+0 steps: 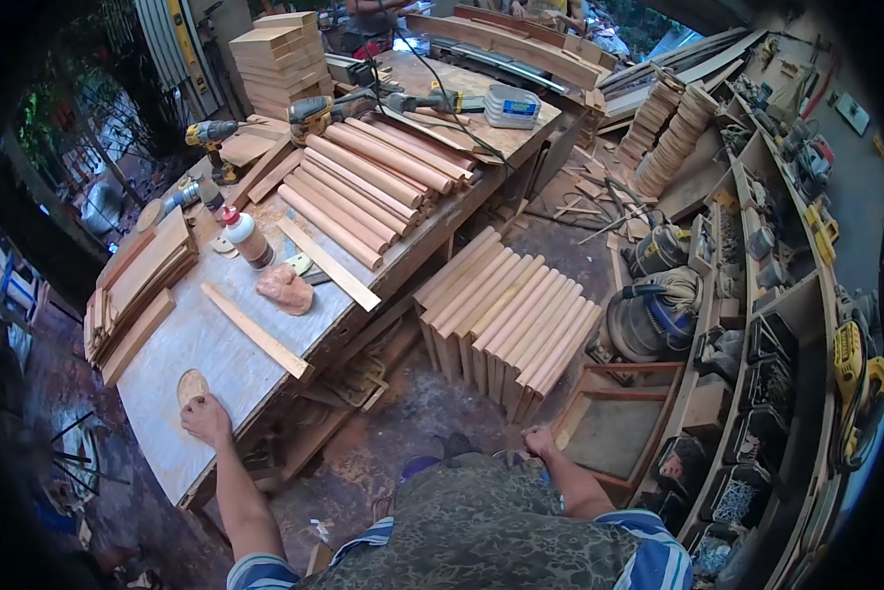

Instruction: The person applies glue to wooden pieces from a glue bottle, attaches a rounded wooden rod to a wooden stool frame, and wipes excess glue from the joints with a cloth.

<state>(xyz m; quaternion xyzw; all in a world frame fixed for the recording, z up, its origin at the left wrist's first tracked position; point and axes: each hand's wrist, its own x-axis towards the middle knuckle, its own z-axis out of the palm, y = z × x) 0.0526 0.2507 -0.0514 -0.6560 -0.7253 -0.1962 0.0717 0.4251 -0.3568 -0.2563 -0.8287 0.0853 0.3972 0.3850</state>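
Note:
My left hand point(207, 420) is on the near left corner of the workbench, its fingers bent over the lower edge of a flat oval wooden piece point(192, 383). The piece lies on the bench top. My right hand point(537, 442) hangs low beside my body with the fingers curled in, and nothing shows in it. Near it on the floor are a stack of wooden boards with rounded edges point(521, 305) and a wooden frame point(609, 413). On the bench point(167, 433), a glue bottle point(249, 239) stands beside a brownish lump point(285, 289) and two thin wooden strips point(257, 329).
Rounded wooden lengths point(363, 187) are piled mid-bench, with a cordless drill point(212, 147) and curved boards point(147, 275) to the left. A shop vacuum point(648, 320) stands on the floor at right. Shelves point(747, 393) with bins line the right wall. People work beyond the bench.

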